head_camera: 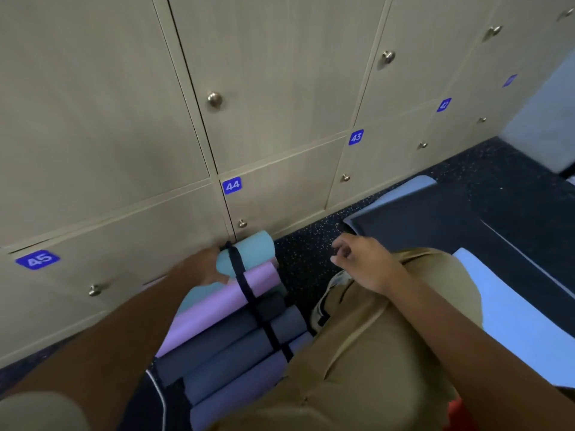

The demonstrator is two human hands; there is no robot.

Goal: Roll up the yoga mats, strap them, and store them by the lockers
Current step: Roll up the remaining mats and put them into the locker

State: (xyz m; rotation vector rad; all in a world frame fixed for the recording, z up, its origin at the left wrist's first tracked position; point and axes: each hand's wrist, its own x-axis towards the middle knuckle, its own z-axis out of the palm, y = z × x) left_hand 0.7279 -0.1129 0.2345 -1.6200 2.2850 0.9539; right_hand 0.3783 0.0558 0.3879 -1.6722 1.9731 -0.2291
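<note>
Several rolled yoga mats lie side by side at the foot of the lockers [280,73]: a teal mat [252,255] nearest the doors, then a pink mat [230,301], then dark grey mats [224,346] and a purple mat [236,390]. A dark strap [247,290] runs across them. My left hand [207,269] holds the teal mat beside the strap, thumb on its top. My right hand [361,261] hovers above the floor and my knee, fingers loosely curled, holding nothing.
Flat mats lie on the dark speckled floor [305,259] to the right: a dark mat [435,219] over a light blue mat [513,321]. My bent knee in khaki [373,353] fills the lower middle. Lockers numbered 42 to 45 carry small metal knobs.
</note>
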